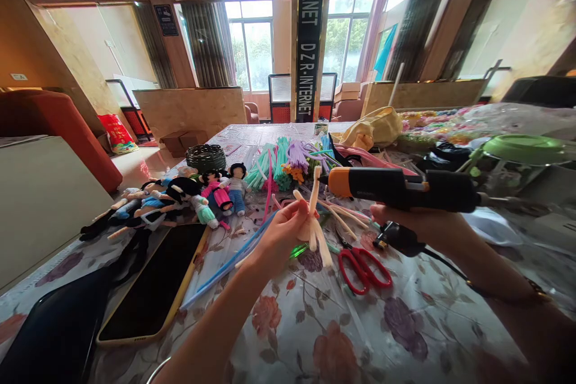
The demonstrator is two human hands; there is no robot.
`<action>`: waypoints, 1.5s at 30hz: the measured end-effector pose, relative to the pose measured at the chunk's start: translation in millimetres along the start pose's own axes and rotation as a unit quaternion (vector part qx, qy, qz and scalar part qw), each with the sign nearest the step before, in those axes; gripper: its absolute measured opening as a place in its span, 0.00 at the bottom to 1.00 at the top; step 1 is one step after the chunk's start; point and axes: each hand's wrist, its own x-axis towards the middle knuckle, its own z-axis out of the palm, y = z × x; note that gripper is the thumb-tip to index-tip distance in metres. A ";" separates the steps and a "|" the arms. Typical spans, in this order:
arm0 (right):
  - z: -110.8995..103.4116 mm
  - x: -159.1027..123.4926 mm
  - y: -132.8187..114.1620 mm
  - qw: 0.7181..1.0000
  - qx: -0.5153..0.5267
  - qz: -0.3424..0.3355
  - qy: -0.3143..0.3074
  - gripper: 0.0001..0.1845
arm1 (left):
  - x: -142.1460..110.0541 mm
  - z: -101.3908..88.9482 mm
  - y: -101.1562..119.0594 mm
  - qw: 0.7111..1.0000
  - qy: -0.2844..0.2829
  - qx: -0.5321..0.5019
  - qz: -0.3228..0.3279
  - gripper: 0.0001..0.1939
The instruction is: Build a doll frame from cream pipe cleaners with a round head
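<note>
In the head view my left hand [288,228] pinches a small cream figure made of pipe cleaners [320,240], its limbs sticking up and down. My right hand [400,216] grips an orange and black hot glue gun [396,187], held level with its nozzle pointing left. The nozzle tip is close to the figure's upper limb; whether they touch I cannot tell. Below the hands lie red-handled scissors [365,270]. Loose cream pipe cleaners [344,216] lie behind the figure, and blue ones [225,270] run beside my left forearm.
A phone in a yellow case [153,285] and a dark flat device [58,324] lie at the left. Behind them are several finished dolls [236,186] and a dark woven basket [206,157]. Bundles of coloured pipe cleaners [283,159] and a yellow bag [375,128] stand farther back.
</note>
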 end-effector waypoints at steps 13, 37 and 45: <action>-2.1 1.2 -6.0 0.998 0.019 0.060 -0.028 0.14 | 1.9 -0.9 -2.0 1.000 -0.009 -0.004 0.007 0.25; 0.0 -1.4 -5.1 0.997 -0.002 0.055 -0.055 0.14 | 1.1 -1.9 -0.9 1.000 -0.001 0.000 0.009 0.26; -0.3 -5.4 -14.6 0.997 0.008 0.068 -0.038 0.14 | -1.2 0.6 2.3 1.000 -0.015 0.004 0.009 0.25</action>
